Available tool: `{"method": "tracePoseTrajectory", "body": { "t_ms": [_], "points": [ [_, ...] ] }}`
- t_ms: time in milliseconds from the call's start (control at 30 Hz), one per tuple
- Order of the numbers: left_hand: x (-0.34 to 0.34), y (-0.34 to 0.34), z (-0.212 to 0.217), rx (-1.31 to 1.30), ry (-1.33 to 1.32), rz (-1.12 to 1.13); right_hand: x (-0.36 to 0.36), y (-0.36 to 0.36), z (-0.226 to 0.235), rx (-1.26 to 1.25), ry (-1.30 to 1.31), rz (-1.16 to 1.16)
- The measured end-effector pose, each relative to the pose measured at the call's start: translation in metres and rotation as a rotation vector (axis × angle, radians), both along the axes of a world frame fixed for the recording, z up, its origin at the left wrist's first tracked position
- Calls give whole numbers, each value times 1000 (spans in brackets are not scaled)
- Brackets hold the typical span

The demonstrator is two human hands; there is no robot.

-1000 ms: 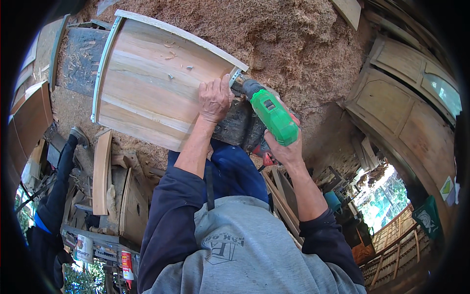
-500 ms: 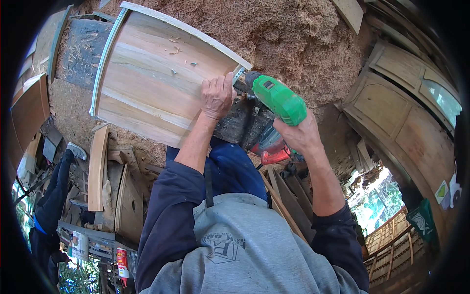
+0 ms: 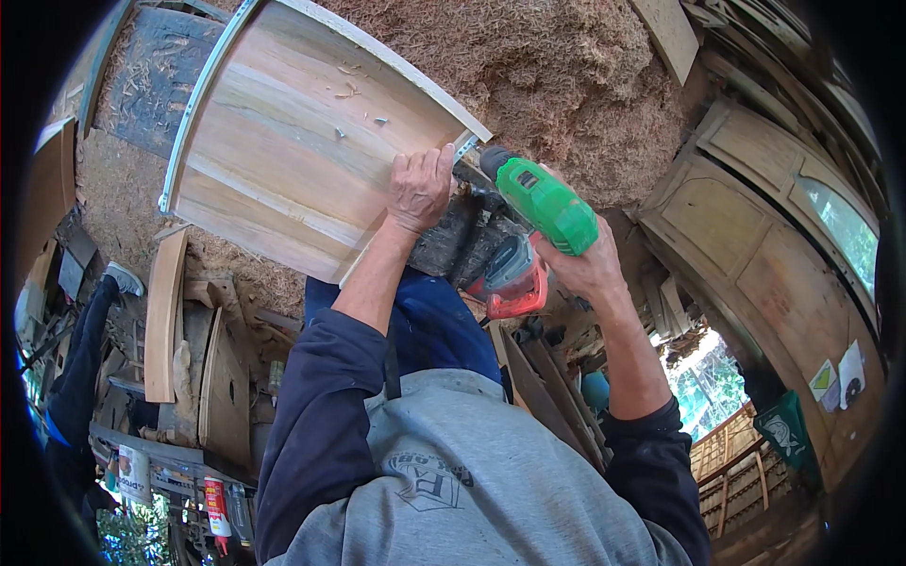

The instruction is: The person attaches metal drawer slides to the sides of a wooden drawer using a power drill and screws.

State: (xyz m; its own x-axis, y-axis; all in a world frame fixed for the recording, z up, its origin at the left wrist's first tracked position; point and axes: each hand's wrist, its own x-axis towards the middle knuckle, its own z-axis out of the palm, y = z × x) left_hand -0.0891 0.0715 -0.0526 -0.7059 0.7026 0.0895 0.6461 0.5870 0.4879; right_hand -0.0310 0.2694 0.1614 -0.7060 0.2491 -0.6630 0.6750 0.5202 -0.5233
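A shallow wooden drawer [image 3: 274,132] lies tilted in front of me, with a metal drawer slide [image 3: 198,99] along its left side. My left hand [image 3: 420,189] is closed over the right edge of this drawer, beside a short visible bit of metal strip [image 3: 466,148]; its fingertips are partly hidden. In my right hand [image 3: 585,264] is a green cordless drill [image 3: 547,203], gripped by its handle. The drill's dark chuck [image 3: 493,162] points at the drawer's far right corner, close to the strip. Whether the bit touches anything is too small to tell.
Under the drill rests a red-and-grey power tool [image 3: 514,278]. Wood shavings [image 3: 557,85] heap up beyond the drawer. A wooden cabinet [image 3: 755,226] stands at the right, boards [image 3: 165,316] at the left. Another person's leg [image 3: 85,340] shows at far left.
The view has shifted slightly, so the surroundings sit differently in the picture. Both hands keep their holds, and the drill stays at the same corner, turned a little.
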Motion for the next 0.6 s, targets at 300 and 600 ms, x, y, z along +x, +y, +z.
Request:
{"method": "tracePoseTrajectory", "body": {
  "t_ms": [300, 600],
  "points": [
    [-1, 0, 1, 33, -24, 4, -13, 4, 0, 42, 35, 111],
    [-2, 1, 2, 13, 19, -4, -17, 4, -2, 102, 21, 170]
  ]
}}
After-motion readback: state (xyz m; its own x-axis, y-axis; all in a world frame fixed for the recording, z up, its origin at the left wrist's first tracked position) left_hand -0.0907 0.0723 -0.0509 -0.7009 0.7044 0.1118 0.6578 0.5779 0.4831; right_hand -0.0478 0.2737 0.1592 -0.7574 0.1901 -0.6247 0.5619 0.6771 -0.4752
